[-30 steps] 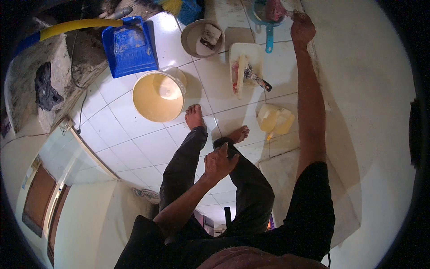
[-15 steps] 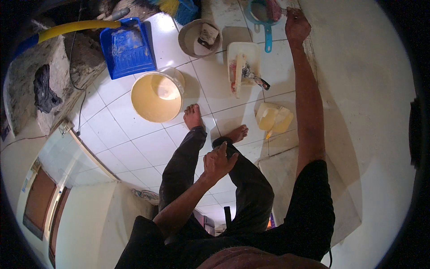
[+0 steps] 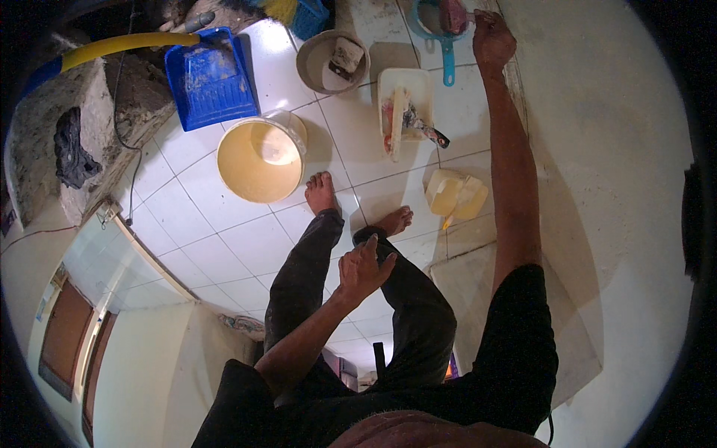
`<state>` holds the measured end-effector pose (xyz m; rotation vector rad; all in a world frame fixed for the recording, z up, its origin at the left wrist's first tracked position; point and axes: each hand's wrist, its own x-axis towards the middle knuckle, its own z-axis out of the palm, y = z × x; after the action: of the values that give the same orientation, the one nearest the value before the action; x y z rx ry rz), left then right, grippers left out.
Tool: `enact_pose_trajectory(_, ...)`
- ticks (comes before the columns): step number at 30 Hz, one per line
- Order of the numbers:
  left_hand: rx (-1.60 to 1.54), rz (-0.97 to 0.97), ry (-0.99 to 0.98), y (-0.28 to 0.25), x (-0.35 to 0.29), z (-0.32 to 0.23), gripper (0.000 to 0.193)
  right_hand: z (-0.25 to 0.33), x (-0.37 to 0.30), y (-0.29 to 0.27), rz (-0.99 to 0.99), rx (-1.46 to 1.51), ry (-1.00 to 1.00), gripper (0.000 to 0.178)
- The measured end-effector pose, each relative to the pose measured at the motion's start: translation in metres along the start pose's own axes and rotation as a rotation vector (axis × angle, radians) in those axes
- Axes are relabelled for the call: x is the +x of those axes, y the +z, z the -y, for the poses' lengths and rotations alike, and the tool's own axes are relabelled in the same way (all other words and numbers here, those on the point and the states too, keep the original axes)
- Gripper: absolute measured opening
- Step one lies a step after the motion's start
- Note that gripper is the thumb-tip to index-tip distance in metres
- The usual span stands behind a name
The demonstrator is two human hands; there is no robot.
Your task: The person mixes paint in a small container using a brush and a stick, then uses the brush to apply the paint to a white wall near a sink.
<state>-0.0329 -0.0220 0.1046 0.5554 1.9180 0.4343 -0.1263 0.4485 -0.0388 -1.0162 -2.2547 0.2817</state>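
Note:
At the far right my right hand (image 3: pixel 494 45) is closed on the pale handle of a reddish, flat-ended tool (image 3: pixel 453 16) beside the wall. That tool overlaps a teal dipper (image 3: pixel 448 63) on the floor; whether they touch I cannot tell. My left hand (image 3: pixel 361 275) hangs above my lower leg, empty, with thumb and index finger apart. Nearer than the dipper is a white tub (image 3: pixel 423 86) with a pale stick and a black-handled tool (image 3: pixel 426 131) lying across it. A yellowish plastic container (image 3: pixel 467 198) stands near my right foot.
A cream bucket (image 3: pixel 258 175) stands left of my feet. Behind it lie a blue dustpan (image 3: pixel 209 82) and a grey round basin (image 3: pixel 314 71) with a block-like thing inside. The plastered wall (image 3: pixel 597 187) rises along my right. Rough masonry (image 3: pixel 89 112) borders the left.
The picture has shifted very slightly. My right hand and the reddish tool have hardly moved, and my left hand stays in place.

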Motion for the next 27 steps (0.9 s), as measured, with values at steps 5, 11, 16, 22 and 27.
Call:
enact_pose_trajectory(5, 0.021, -0.033, 0.029, -0.001, 0.001, 0.0, 0.059, 0.0, 0.0, 0.002, 0.034, -0.019, 0.172, 0.023)
enact_pose_trajectory(11, 0.064, -0.068, 0.059, 0.002, 0.001, 0.002, 0.062, -0.008, 0.001, -0.002, 0.0, -0.016, 0.04, 0.026)
enact_pose_trajectory(16, 0.041, -0.118, 0.059, 0.002, 0.0, 0.008, 0.063, 0.02, -0.005, -0.019, -0.016, -0.097, 0.093, 0.027)
enact_pose_trajectory(22, 0.104, -0.1, 0.075, 0.003, 0.001, 0.004, 0.058, 0.038, -0.051, -0.093, -0.071, 0.201, 0.311, 0.028)
enact_pose_trajectory(27, 0.048, -0.14, 0.11, 0.004, 0.003, 0.002, 0.056, 0.063, -0.135, -0.112, -0.043, 0.619, 0.542, 0.015)
